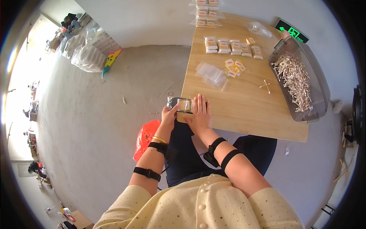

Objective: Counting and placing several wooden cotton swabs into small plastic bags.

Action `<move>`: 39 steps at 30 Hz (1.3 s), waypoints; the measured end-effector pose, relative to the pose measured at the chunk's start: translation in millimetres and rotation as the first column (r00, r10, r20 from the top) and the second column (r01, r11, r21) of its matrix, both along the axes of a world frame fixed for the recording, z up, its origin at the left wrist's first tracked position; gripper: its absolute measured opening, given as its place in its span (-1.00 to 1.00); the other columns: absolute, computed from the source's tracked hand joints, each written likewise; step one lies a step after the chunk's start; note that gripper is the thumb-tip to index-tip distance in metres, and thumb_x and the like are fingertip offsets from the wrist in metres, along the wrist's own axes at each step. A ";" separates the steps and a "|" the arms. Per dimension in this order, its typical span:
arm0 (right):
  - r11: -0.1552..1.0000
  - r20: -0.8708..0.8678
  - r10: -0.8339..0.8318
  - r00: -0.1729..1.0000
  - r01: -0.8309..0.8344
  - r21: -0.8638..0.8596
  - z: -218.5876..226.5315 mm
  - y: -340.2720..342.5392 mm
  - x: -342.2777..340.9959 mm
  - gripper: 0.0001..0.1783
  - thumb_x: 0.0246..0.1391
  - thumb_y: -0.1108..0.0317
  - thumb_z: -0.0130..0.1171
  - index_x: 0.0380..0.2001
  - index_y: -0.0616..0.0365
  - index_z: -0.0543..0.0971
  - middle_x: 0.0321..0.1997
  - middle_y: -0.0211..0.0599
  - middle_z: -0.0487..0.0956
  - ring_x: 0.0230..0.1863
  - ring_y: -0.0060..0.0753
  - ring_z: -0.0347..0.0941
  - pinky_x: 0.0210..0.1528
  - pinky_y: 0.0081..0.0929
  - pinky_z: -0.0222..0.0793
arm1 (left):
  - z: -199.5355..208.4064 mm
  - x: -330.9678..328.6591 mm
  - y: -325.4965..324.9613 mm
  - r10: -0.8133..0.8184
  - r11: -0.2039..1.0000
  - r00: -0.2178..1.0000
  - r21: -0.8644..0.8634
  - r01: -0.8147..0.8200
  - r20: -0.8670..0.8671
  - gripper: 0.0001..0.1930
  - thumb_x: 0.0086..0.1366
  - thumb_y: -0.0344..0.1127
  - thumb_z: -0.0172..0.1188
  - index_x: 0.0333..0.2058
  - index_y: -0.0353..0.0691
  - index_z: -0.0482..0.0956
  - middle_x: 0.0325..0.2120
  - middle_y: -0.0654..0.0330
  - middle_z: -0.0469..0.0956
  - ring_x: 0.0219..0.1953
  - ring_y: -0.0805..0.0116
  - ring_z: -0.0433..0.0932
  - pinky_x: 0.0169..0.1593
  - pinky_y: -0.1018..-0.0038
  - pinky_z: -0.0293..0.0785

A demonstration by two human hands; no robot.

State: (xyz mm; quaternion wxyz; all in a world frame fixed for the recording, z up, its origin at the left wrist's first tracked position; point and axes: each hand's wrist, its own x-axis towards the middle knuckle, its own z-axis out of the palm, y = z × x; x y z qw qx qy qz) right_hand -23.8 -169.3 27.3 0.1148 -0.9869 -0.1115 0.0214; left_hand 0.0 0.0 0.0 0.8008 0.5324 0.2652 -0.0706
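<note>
A clear bag of cotton swabs (185,105) lies at the table's near left corner, over a dark flat object (173,102) whose kind I cannot make out. My left hand (168,116) grips the bag's left side, thumb on top. Stretched straight, the fingers of my right hand (200,114) lie flat over the bag's right end and the dark object. Beyond my hands are a stack of empty clear bags (212,75) and a loose pile of yellow-and-white cards (234,68). Filled swab packs (223,46) stand in a row farther back.
A grey translucent bin (319,82) of loose cotton swabs (293,82) sits at the table's right edge. A few swabs (265,86) lie on the wood (244,110). More packs (207,13) are stacked at the far edge. A red plastic bag (146,138) hangs beside my left forearm.
</note>
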 end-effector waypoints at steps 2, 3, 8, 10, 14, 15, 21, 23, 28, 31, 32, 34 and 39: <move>1.000 -0.025 0.007 1.000 -0.008 -0.018 5.0 2.6 0.3 0.17 0.21 -0.31 0.09 0.50 0.43 -0.06 0.64 0.14 -0.20 0.66 0.08 -0.35 0.62 0.09 -0.42 | -11.3 -1.4 -4.6 0.059 0.996 0.998 -0.060 -0.059 0.009 -0.73 0.25 -0.35 0.45 -0.13 -0.18 0.57 -0.31 0.35 0.65 -0.34 0.55 0.58 -0.27 0.58 0.42; 1.000 -0.031 -0.009 0.999 0.008 -0.018 5.3 4.9 1.3 0.18 0.20 -0.32 0.09 0.50 0.43 -0.06 0.64 0.15 -0.20 0.66 0.08 -0.36 0.62 0.10 -0.42 | -8.9 0.8 -7.1 0.059 0.997 0.998 -0.059 -0.059 0.008 -0.74 0.25 -0.35 0.45 -0.14 -0.18 0.58 -0.31 0.35 0.64 -0.35 0.55 0.57 -0.28 0.58 0.40; 0.998 -0.042 -0.050 0.998 0.048 -0.049 6.8 15.4 3.6 0.19 0.19 -0.32 0.10 0.50 0.43 -0.08 0.63 0.19 -0.21 0.66 0.12 -0.39 0.61 0.15 -0.45 | -10.4 4.1 -7.2 0.046 0.999 0.999 -0.015 -0.046 0.023 -0.75 0.25 -0.35 0.45 -0.15 -0.17 0.58 -0.32 0.36 0.64 -0.38 0.56 0.55 -0.35 0.60 0.35; 0.995 -0.073 -0.050 0.996 0.043 -0.086 13.4 21.6 2.7 0.17 0.20 -0.32 0.07 0.50 0.40 -0.08 0.63 0.18 -0.21 0.65 0.14 -0.40 0.61 0.15 -0.43 | -17.5 2.2 -1.5 0.045 0.999 0.999 0.000 -0.045 0.026 -0.75 0.26 -0.36 0.44 -0.15 -0.19 0.58 -0.30 0.33 0.65 -0.36 0.54 0.57 -0.33 0.59 0.40; 0.993 -0.115 -0.077 0.990 0.066 -0.101 13.5 24.2 4.6 0.21 0.19 -0.32 0.08 0.50 0.43 -0.14 0.63 0.21 -0.25 0.65 0.18 -0.43 0.61 0.16 -0.46 | -6.2 2.1 -15.0 0.072 0.997 0.997 0.010 -0.072 0.006 -0.75 0.27 -0.37 0.43 -0.14 -0.27 0.59 -0.27 0.24 0.68 -0.31 0.47 0.63 -0.29 0.53 0.52; 0.994 -0.113 -0.082 0.990 0.072 -0.085 13.1 24.3 5.9 0.21 0.20 -0.32 0.07 0.50 0.43 -0.15 0.63 0.22 -0.25 0.65 0.20 -0.44 0.61 0.15 -0.46 | -2.7 2.7 -17.2 0.065 0.998 0.998 0.024 -0.065 0.009 -0.74 0.27 -0.37 0.43 -0.14 -0.28 0.59 -0.27 0.22 0.68 -0.30 0.45 0.64 -0.28 0.52 0.54; 0.989 -0.132 -0.099 0.986 0.083 -0.121 16.3 41.8 7.6 0.19 0.23 -0.35 0.00 0.51 0.43 -0.15 0.63 0.25 -0.27 0.63 0.30 -0.45 0.62 0.10 -0.48 | 8.5 0.9 -9.4 0.008 0.999 1.000 0.049 -0.009 0.013 -0.72 0.25 -0.37 0.44 -0.12 -0.32 0.60 -0.25 0.17 0.70 -0.31 0.43 0.66 -0.30 0.51 0.57; 0.986 -0.150 -0.107 0.983 0.085 -0.144 20.0 45.5 8.1 0.17 0.25 -0.35 -0.04 0.51 0.42 -0.13 0.63 0.24 -0.28 0.63 0.30 -0.45 0.62 0.10 -0.49 | 9.9 1.8 -12.2 0.062 0.996 0.998 0.055 -0.064 0.027 -0.72 0.23 -0.37 0.47 -0.14 -0.31 0.61 -0.26 0.18 0.70 -0.34 0.43 0.66 -0.32 0.52 0.56; 0.999 -0.143 -0.038 0.989 0.040 0.006 22.5 20.4 6.4 0.09 0.29 -0.31 -0.05 0.51 0.37 -0.08 0.63 0.17 -0.17 0.64 0.23 -0.34 0.62 0.06 -0.40 | 3.7 5.2 -16.6 0.060 0.994 0.998 0.090 -0.062 0.026 -0.73 0.25 -0.31 0.46 -0.17 -0.28 0.61 -0.38 0.28 0.66 -0.43 0.50 0.60 -0.39 0.55 0.50; 0.964 0.032 0.038 0.999 -0.045 0.261 -10.7 -37.0 8.8 0.01 0.31 -0.24 0.00 0.49 0.35 0.01 0.60 0.14 -0.03 0.62 0.20 -0.21 0.61 0.06 -0.26 | 0.5 5.1 -16.1 -0.037 0.992 0.999 0.122 0.036 0.009 -0.76 0.35 -0.11 0.37 -0.24 -0.14 0.58 -0.55 0.43 0.48 -0.61 0.63 0.37 -0.57 0.62 0.23; 0.948 0.234 -0.005 0.972 -0.070 0.309 -12.7 -49.2 8.9 -0.13 0.25 -0.05 0.19 0.43 0.26 0.19 0.50 0.12 0.18 0.52 0.20 0.05 0.50 0.09 0.00 | -16.9 1.4 10.5 -0.010 0.996 0.999 0.087 0.007 0.034 -0.73 0.37 -0.07 0.35 -0.23 -0.14 0.57 -0.53 0.43 0.50 -0.57 0.62 0.41 -0.53 0.62 0.26; 0.952 0.203 -0.131 0.970 0.065 0.300 -23.3 -116.1 14.3 -0.18 0.18 0.04 0.27 0.38 0.20 0.25 0.45 0.08 0.24 0.44 0.16 0.14 0.44 0.07 0.08 | -28.0 -8.9 22.8 0.140 0.971 0.987 0.204 -0.122 -0.074 -0.36 0.37 0.01 0.33 0.21 -0.24 0.29 -0.05 0.16 0.50 -0.10 0.38 0.52 -0.14 0.38 0.52; 0.879 0.286 -0.475 0.832 0.429 0.211 6.7 -269.3 41.3 -0.29 0.05 0.22 0.39 0.25 0.08 0.39 0.34 -0.10 0.35 0.31 0.04 0.28 0.30 0.03 0.23 | -27.5 -36.2 52.2 0.174 0.878 0.984 0.448 -0.168 0.029 -0.39 0.43 -0.01 0.24 0.30 -0.09 0.22 0.18 0.16 0.43 0.13 0.31 0.48 0.09 0.27 0.41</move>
